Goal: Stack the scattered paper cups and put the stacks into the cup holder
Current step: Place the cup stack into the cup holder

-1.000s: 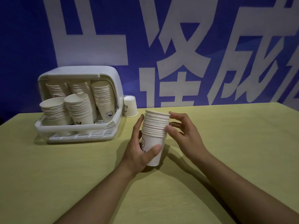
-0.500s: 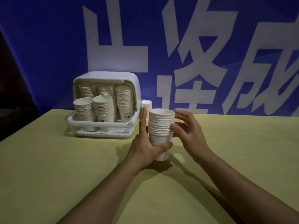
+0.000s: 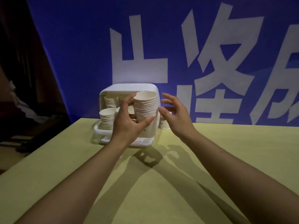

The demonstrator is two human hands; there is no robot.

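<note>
— What do we find changed from a second ago?

— We see the stack of cups [image 3: 145, 109] lifted off the worktop [image 3: 161, 183]; it now hangs in front of the cup holder [image 3: 155, 92], carried in the left hand [image 3: 129, 125], whose grip is unbroken.

— And the other hand?

— We note the right hand [image 3: 176, 117] has let go: its fingers are spread, just beside the stack, no longer pinching the rims.

Stacks [image 3: 108, 116] crowding holder [image 3: 129, 88] front-left.
</note>
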